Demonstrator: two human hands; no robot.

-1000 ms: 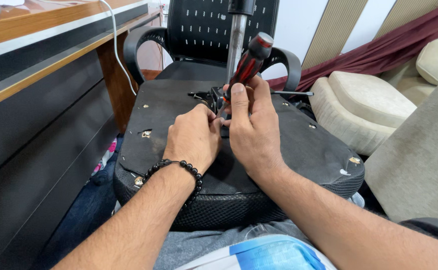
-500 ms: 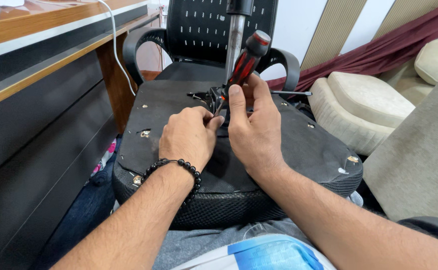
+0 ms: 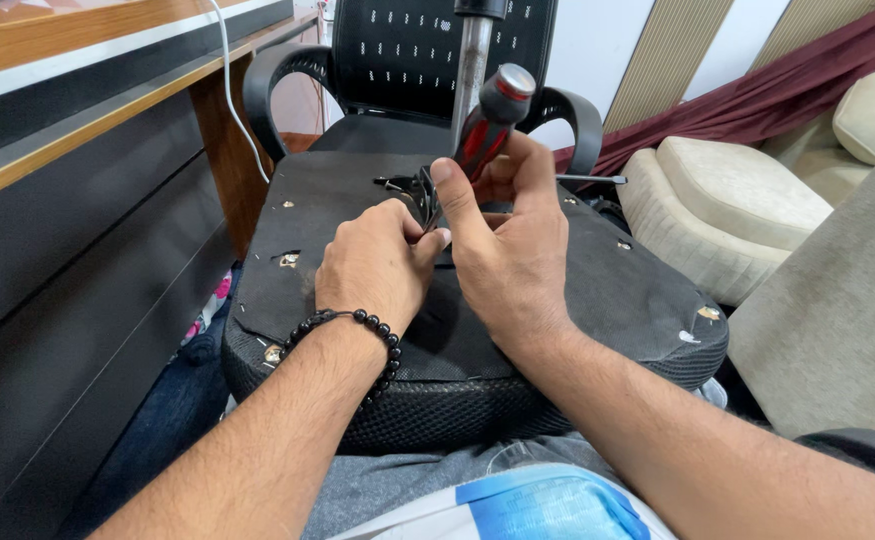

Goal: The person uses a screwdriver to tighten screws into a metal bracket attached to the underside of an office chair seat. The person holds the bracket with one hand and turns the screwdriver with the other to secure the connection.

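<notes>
An upturned black office-chair seat (image 3: 617, 290) lies across my lap, underside up. My right hand (image 3: 507, 250) grips a screwdriver (image 3: 482, 125) with a red and black handle, its tip pointed down at the metal bracket (image 3: 407, 188) in the middle of the seat. My left hand (image 3: 372, 265), a black bead bracelet on its wrist, rests closed beside the screwdriver tip, fingertips pressed at the bracket. What the left fingers pinch is hidden. A chrome gas-lift column (image 3: 472, 60) rises from the bracket behind the handle.
A wooden desk with dark panels (image 3: 67, 200) runs along the left, a white cable (image 3: 232, 85) hanging from it. A second black mesh chair (image 3: 407, 60) stands behind the seat. Beige cushions (image 3: 737, 200) and a grey sofa arm (image 3: 837, 320) are at the right.
The screwdriver handle has tilted slightly and my right hand has shifted a little on it. The left hand stays at the bracket.
</notes>
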